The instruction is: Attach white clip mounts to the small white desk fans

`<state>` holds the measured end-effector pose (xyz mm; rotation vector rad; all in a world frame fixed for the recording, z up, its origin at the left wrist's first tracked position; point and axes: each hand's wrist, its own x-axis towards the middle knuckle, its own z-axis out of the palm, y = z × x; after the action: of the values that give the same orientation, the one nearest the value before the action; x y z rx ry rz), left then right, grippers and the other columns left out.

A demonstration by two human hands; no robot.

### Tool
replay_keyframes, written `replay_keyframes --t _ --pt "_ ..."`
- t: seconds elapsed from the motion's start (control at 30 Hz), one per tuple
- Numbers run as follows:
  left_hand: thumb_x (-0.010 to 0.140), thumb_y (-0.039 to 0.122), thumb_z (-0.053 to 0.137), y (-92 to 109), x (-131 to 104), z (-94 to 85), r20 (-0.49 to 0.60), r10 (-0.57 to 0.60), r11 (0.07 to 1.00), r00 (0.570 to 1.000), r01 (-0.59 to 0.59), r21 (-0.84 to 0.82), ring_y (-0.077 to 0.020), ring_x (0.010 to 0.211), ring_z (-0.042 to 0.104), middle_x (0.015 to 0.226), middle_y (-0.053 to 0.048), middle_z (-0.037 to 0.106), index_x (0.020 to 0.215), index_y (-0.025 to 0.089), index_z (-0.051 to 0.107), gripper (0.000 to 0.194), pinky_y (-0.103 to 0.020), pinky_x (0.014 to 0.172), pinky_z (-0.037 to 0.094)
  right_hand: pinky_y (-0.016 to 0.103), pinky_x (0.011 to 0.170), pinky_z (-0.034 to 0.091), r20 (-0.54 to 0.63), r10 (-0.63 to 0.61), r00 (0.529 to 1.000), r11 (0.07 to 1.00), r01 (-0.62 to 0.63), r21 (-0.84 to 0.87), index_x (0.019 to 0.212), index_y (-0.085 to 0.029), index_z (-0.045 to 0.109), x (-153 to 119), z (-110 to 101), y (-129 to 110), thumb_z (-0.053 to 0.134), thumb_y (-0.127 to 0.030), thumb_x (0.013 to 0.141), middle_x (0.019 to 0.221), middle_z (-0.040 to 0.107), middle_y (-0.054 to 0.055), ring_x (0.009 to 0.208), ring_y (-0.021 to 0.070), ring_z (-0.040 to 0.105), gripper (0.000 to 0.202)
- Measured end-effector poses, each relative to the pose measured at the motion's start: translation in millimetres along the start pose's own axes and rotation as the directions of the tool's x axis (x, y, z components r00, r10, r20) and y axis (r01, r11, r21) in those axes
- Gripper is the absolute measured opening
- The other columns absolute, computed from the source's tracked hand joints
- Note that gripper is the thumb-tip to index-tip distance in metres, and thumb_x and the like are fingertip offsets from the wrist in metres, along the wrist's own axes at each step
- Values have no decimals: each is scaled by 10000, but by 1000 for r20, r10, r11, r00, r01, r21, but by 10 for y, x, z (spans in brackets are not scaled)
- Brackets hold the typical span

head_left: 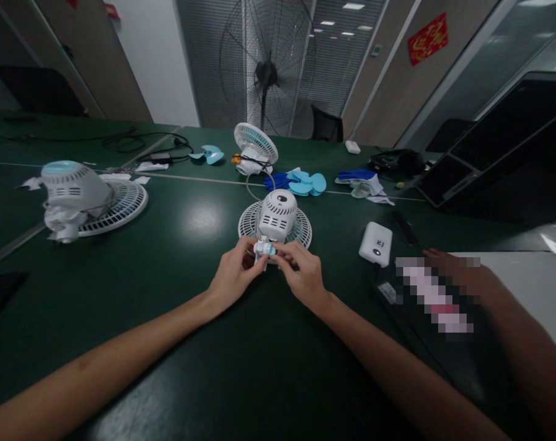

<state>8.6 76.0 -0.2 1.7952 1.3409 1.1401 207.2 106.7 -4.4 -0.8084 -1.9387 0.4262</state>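
A small white fan (278, 215) lies face down on its grille at the middle of the green table, motor housing upward. Its white neck joint (260, 246) points toward me, and my left hand (234, 264) pinches that joint from the left side. On the other side, my right hand (304, 271) has thumb and fingers closed on a light blue knob (271, 249) at the joint. Both hands' fingertips almost meet there, partly covering the joint and the near rim of the grille.
Another white fan (68, 193) lies at left, and a third fan (254, 147) stands behind. Light blue blades (309, 184) and gloves (358, 177) lie farther back. At right are a white power bank (376, 243) and another person's hand (447, 269) near a blurred-out patch.
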Motion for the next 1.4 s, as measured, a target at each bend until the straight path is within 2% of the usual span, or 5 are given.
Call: replay_keyframes --t 0.27,0.5,0.83,1.07,1.4 --pt "987 401 625 34 -6 -2 -3 13 1000 1000 -13 25 -123 638 629 815 5 667 1160 196 558 277 -210 556 485 300 654 508 19 55 998 996 -54 -64 839 -201 674 34 -11 -24 619 -275 1028 775 664 13 685 156 634 211" --pt "980 402 622 20 -1 -1 -4 12 1000 1000 -12 11 -127 636 628 841 -6 670 1160 197 552 282 -206 547 500 275 604 554 14 37 999 999 -36 -16 1194 -223 643 8 -37 -88 615 -197 973 1014 676 58 707 147 657 224" --pt "986 390 617 -7 1 3 -13 5 1000 1000 -5 -2 -120 641 618 860 -8 674 1189 193 540 293 -199 554 504 293 700 586 -11 6 1000 1000 -6 -16 1203 -242 695 -3 -9 -36 612 -207 1016 1009 705 47 804 164 689 207" --pt "984 397 626 14 -6 -1 3 12 1000 1000 -12 21 -124 641 624 845 -6 665 1160 193 554 279 -208 552 492 323 700 554 -5 32 999 997 -32 -69 910 -207 701 44 -39 -45 618 -255 1025 858 676 35 761 175 652 150" --pt "984 391 624 -1 0 12 -15 14 1000 1000 -14 -7 -121 642 619 913 -23 689 1176 195 545 286 -211 566 501 300 700 611 24 -28 999 997 30 -72 1174 -254 683 -18 -25 -63 562 -137 993 1097 694 74 916 196 706 248"
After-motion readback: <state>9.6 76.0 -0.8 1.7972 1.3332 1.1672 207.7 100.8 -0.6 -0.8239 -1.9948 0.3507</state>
